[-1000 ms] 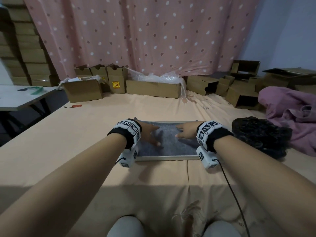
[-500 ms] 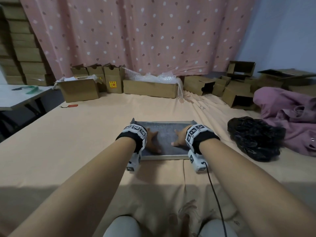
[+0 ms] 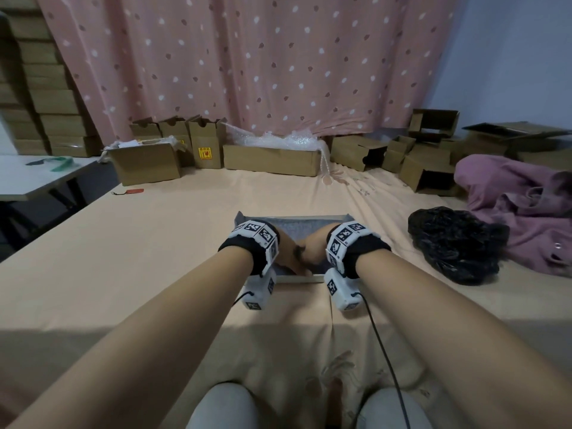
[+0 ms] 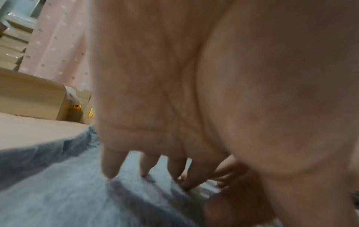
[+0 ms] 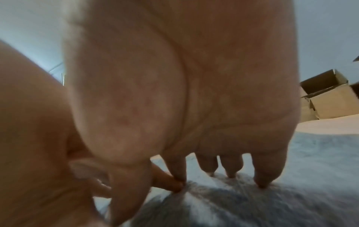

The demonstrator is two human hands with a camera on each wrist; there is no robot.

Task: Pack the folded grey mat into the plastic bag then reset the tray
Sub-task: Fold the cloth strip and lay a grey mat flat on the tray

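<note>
The grey mat (image 3: pixel 297 229) lies in a shallow silver tray (image 3: pixel 298 278) on the peach sheet in front of me. My left hand (image 3: pixel 289 257) and right hand (image 3: pixel 312 249) meet over the middle of the mat. In the left wrist view the straight fingers (image 4: pixel 110 165) stand with their tips on the mat (image 4: pixel 58 192). In the right wrist view the fingers (image 5: pixel 264 176) also press down, and the mat (image 5: pixel 310 161) rises in a small ridge where the two hands touch. A crumpled black plastic bag (image 3: pixel 455 246) lies to the right of the tray.
A pink garment (image 3: pixel 523 205) is heaped behind the bag at the right. Cardboard boxes (image 3: pixel 272 156) line the far edge under the pink curtain. A white table (image 3: pixel 37 178) stands at the left. A small red object (image 3: pixel 134 191) lies on the sheet.
Both hands have slid inward across the mat from its two sides until they meet at the middle. The mat has bunched a little between them.
</note>
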